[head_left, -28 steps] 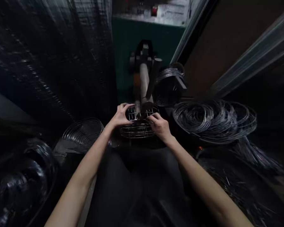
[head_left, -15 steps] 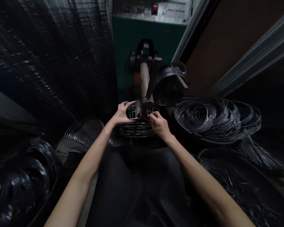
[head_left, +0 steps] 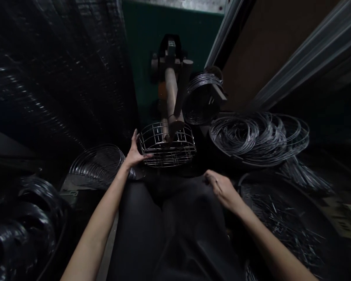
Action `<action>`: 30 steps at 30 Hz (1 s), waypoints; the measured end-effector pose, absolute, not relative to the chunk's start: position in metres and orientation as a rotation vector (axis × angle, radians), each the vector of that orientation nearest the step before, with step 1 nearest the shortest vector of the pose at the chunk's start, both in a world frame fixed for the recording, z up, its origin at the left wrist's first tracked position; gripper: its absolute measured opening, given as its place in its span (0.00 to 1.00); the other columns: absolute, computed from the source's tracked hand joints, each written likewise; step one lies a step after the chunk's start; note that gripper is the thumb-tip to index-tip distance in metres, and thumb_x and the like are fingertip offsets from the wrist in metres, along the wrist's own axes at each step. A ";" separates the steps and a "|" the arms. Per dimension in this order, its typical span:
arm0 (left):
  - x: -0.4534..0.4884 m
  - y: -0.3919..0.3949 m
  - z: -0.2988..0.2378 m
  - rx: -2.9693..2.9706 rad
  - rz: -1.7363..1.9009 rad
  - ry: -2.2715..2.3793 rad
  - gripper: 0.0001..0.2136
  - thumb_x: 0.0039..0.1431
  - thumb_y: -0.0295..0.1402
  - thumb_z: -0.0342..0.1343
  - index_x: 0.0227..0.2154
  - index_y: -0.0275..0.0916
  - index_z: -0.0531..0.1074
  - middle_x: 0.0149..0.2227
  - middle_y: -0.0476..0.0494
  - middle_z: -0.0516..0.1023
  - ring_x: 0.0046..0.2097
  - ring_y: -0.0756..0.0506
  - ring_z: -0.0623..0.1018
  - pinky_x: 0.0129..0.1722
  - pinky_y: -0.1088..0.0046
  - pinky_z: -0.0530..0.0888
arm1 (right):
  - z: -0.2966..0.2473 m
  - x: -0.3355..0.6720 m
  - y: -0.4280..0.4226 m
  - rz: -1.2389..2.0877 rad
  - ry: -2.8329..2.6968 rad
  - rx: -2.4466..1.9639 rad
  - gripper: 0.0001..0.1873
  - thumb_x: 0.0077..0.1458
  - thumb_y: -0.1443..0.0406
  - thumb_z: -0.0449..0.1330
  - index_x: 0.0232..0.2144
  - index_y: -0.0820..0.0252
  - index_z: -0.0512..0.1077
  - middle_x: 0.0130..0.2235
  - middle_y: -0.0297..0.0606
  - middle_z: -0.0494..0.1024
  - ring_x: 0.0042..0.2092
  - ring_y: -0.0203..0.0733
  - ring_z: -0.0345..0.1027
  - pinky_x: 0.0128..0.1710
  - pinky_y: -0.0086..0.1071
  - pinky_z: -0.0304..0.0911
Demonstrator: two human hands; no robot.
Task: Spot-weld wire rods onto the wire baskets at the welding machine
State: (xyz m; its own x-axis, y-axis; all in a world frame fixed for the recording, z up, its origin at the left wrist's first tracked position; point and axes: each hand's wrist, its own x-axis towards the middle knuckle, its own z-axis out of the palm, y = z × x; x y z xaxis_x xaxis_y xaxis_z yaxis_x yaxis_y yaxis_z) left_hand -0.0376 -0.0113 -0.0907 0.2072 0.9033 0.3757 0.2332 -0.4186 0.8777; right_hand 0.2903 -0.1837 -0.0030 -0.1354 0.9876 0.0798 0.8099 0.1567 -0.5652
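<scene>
A round wire basket (head_left: 168, 160) sits around the lower end of a machine's metal arm (head_left: 172, 91). My left hand (head_left: 133, 154) grips its left side, thumb across the front wires and fingers spread along the outer edge. Away from the basket, to its lower right, my right hand (head_left: 222, 189) is above my dark apron (head_left: 190, 222). Its fingers are curled in a pinch, and whatever may be between the tips is too dark to make out.
Wire rings (head_left: 260, 136) are heaped in a tub at right, above a dark tub (head_left: 318, 203) of short wire pieces. More wire rings (head_left: 96, 162) stand at left, near dark coils (head_left: 38, 218). A wire coil (head_left: 203, 82) hangs beside the machine arm.
My right hand has left the basket and moved down and right. My left hand has shifted to the basket's left edge. The whole view has tilted slightly downward.
</scene>
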 end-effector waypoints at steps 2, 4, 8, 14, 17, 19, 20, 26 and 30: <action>-0.032 -0.009 -0.095 1.644 1.311 1.020 0.65 0.30 0.50 0.73 0.65 0.46 0.33 0.61 0.30 0.53 0.65 0.33 0.57 0.61 0.50 0.60 | -0.031 0.301 -0.206 0.706 -2.043 -1.830 0.21 0.61 0.52 0.44 0.29 0.56 0.71 0.32 0.41 0.76 0.36 0.46 0.71 0.39 0.38 0.67; -0.031 -0.015 -0.092 1.565 1.369 1.011 0.65 0.28 0.50 0.73 0.64 0.48 0.33 0.59 0.32 0.56 0.63 0.34 0.61 0.61 0.50 0.61 | -0.055 0.313 -0.223 0.867 -2.072 -1.871 0.19 0.57 0.50 0.50 0.28 0.56 0.72 0.32 0.42 0.78 0.37 0.47 0.72 0.39 0.38 0.68; -0.039 -0.049 -0.073 1.723 1.384 0.968 0.63 0.26 0.50 0.74 0.64 0.51 0.38 0.57 0.37 0.57 0.60 0.36 0.64 0.61 0.51 0.62 | -0.063 0.329 -0.237 1.080 -1.919 -1.822 0.19 0.55 0.50 0.52 0.32 0.55 0.75 0.36 0.41 0.80 0.40 0.48 0.74 0.43 0.40 0.69; -0.024 -0.094 -0.035 2.145 1.163 0.963 0.51 0.32 0.45 0.74 0.60 0.48 0.53 0.58 0.36 0.57 0.60 0.33 0.61 0.60 0.48 0.63 | 0.026 0.276 -0.198 1.134 -1.693 -1.608 0.24 0.50 0.51 0.62 0.47 0.56 0.74 0.44 0.40 0.79 0.45 0.46 0.72 0.46 0.37 0.67; -0.008 -0.100 -0.022 2.356 0.994 1.006 0.40 0.35 0.43 0.73 0.55 0.46 0.64 0.58 0.36 0.55 0.60 0.31 0.58 0.58 0.46 0.64 | 0.049 0.243 -0.166 1.349 -1.841 -1.488 0.16 0.51 0.54 0.62 0.37 0.58 0.78 0.35 0.37 0.81 0.39 0.43 0.74 0.41 0.33 0.67; -0.001 -0.101 -0.020 2.426 0.932 1.031 0.37 0.36 0.43 0.72 0.53 0.46 0.67 0.58 0.36 0.54 0.60 0.31 0.58 0.58 0.45 0.63 | 0.048 0.231 -0.151 1.199 -1.956 -1.504 0.12 0.54 0.58 0.61 0.34 0.58 0.79 0.33 0.36 0.81 0.37 0.41 0.74 0.40 0.32 0.67; 0.001 -0.101 -0.020 2.434 0.922 1.040 0.37 0.37 0.43 0.72 0.53 0.46 0.67 0.58 0.36 0.53 0.60 0.31 0.57 0.58 0.46 0.63 | 0.044 0.227 -0.146 1.031 -2.030 -1.517 0.11 0.55 0.59 0.60 0.34 0.58 0.79 0.34 0.36 0.81 0.37 0.41 0.75 0.40 0.32 0.67; 0.002 -0.099 -0.027 2.334 0.959 1.095 0.39 0.36 0.45 0.72 0.55 0.47 0.66 0.58 0.36 0.53 0.60 0.31 0.57 0.58 0.46 0.63 | 0.031 0.221 -0.147 0.152 -2.574 -1.359 0.19 0.59 0.60 0.57 0.51 0.59 0.72 0.46 0.43 0.79 0.38 0.44 0.76 0.29 0.31 0.66; 0.004 -0.096 -0.032 2.264 0.991 1.143 0.40 0.34 0.46 0.73 0.54 0.47 0.66 0.59 0.37 0.52 0.60 0.31 0.57 0.58 0.46 0.64 | 0.030 0.223 -0.144 -0.058 -2.695 -1.285 0.19 0.60 0.65 0.55 0.53 0.57 0.71 0.48 0.40 0.78 0.34 0.42 0.77 0.22 0.30 0.63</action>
